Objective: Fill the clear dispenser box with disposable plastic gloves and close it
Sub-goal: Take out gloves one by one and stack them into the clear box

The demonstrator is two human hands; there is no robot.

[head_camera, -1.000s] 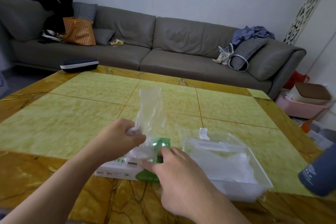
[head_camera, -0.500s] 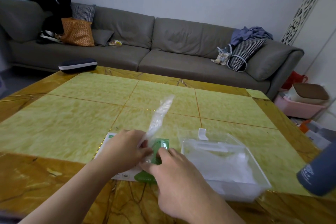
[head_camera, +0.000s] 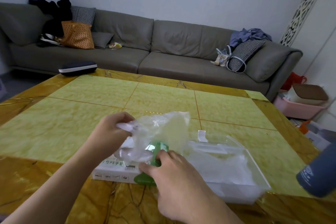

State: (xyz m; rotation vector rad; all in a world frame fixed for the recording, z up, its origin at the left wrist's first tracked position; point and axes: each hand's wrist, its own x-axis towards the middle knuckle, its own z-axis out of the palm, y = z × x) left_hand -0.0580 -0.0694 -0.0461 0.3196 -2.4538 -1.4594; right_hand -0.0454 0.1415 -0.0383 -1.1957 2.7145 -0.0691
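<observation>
A white and green glove carton (head_camera: 116,172) lies flat on the table near its front edge. My left hand (head_camera: 111,131) pinches a bunch of thin clear plastic gloves (head_camera: 160,129) lifted just above the carton's opening. My right hand (head_camera: 174,174) holds the carton's green right end with thumb and fingers curled on it. To the right stands the clear dispenser box (head_camera: 258,169), lid off, with crumpled clear gloves inside. A white tab (head_camera: 202,135) shows at its far rim.
The yellow and amber tiled table (head_camera: 91,114) stretches ahead. A dark blue bottle (head_camera: 320,171) intrudes at the right edge. A dark case (head_camera: 77,68) sits at the table's far left corner. A grey sofa (head_camera: 163,49) and pink tub (head_camera: 298,107) lie beyond.
The gloves in my left hand stood upright above the carton a second ago, then folded low; now they are pulled up again and spread toward the right. My right hand stayed on the carton.
</observation>
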